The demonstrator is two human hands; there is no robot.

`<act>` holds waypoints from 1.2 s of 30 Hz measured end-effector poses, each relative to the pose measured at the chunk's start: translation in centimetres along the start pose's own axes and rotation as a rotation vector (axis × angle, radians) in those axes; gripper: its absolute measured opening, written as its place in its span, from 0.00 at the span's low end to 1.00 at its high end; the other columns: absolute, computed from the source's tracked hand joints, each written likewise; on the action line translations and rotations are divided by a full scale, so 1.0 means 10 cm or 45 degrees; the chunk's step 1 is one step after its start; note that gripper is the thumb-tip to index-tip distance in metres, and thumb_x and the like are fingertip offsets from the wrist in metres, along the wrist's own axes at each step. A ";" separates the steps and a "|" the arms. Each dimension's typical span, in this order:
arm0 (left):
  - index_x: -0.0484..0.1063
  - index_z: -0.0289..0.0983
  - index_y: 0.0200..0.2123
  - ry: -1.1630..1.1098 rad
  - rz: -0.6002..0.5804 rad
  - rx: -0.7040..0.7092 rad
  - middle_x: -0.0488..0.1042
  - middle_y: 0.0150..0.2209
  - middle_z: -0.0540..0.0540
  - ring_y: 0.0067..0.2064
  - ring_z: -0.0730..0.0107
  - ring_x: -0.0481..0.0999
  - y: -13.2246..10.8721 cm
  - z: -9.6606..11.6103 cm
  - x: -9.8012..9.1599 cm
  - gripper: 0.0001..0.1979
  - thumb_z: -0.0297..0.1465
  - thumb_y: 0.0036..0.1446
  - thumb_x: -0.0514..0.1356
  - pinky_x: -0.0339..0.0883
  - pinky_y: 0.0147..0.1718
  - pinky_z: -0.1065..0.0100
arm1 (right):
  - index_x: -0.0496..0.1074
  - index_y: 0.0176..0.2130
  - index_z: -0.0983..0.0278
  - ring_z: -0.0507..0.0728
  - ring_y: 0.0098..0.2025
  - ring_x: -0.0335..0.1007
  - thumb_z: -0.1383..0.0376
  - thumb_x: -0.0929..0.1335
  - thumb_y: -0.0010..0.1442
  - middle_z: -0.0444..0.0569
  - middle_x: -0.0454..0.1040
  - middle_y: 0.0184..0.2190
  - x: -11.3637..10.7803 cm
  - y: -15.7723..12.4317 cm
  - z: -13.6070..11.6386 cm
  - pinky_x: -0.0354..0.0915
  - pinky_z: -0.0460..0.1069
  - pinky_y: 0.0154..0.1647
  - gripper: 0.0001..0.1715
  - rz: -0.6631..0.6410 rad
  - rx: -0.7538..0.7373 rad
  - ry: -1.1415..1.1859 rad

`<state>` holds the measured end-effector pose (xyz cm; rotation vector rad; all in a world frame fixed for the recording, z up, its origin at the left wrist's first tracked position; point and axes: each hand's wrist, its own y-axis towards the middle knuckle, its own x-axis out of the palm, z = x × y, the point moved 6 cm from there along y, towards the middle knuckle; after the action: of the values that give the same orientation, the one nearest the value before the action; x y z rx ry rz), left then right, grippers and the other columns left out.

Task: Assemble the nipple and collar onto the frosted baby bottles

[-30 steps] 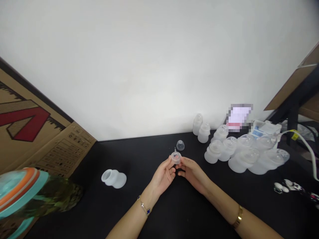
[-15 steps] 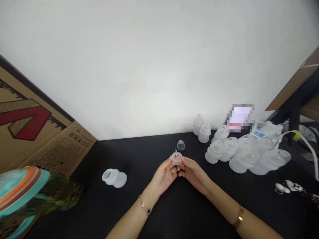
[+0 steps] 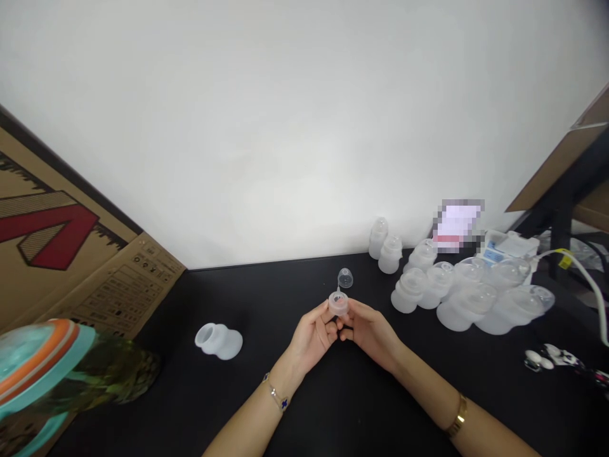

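Note:
A clear bottle nipple with its ring collar (image 3: 338, 304) is pinched between both hands above the black table. My left hand (image 3: 314, 333) grips its left side with thumb and fingers. On its right side, my right hand (image 3: 368, 327) is closed in the same way. Just beyond lies a clear dome cap (image 3: 345, 278), apart from the fingers. To the left, an open translucent baby bottle body (image 3: 219, 341) stands with its mouth uncovered.
Several capped baby bottles (image 3: 408, 291) crowd the right side, with two more bottles (image 3: 390, 254) by the wall. Behind them are a blurred screen (image 3: 457, 225) and a white cable (image 3: 590, 279). A large jug (image 3: 71, 362) and a cardboard box (image 3: 118, 279) flank the left.
The nipple piece has tilted slightly between the fingers, and its thin tip has shifted a little right. Both hands stay nearly in place.

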<state>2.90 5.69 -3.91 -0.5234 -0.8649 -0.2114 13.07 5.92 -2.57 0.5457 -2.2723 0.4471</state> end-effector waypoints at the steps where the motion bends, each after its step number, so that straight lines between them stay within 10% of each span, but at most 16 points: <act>1: 0.77 0.29 0.37 -0.016 0.004 -0.008 0.79 0.30 0.42 0.25 0.73 0.73 -0.01 0.00 0.00 0.11 0.30 0.64 0.57 0.69 0.27 0.69 | 0.75 0.34 0.63 0.55 0.33 0.69 0.55 0.72 0.60 0.44 0.69 0.28 -0.02 0.01 0.00 0.65 0.49 0.33 0.14 0.012 0.013 0.034; 19: 0.74 0.29 0.47 -0.108 -0.004 -0.027 0.80 0.49 0.36 0.24 0.75 0.75 -0.03 0.06 -0.01 0.16 0.32 0.59 0.57 0.69 0.25 0.72 | 0.73 0.28 0.64 0.53 0.30 0.65 0.52 0.71 0.60 0.44 0.68 0.26 -0.18 0.07 0.07 0.63 0.48 0.31 0.18 0.158 0.085 0.051; 36: 0.72 0.32 0.34 0.179 0.008 0.194 0.81 0.27 0.40 0.23 0.65 0.79 0.00 0.18 -0.04 0.09 0.33 0.55 0.61 0.71 0.26 0.70 | 0.78 0.34 0.64 0.52 0.30 0.67 0.55 0.72 0.60 0.44 0.70 0.26 -0.19 0.05 0.03 0.64 0.48 0.31 0.14 0.175 0.073 0.002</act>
<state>1.47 6.56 -3.23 -0.3646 -0.7358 -0.1725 13.89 6.65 -4.26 0.4185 -2.3102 0.5817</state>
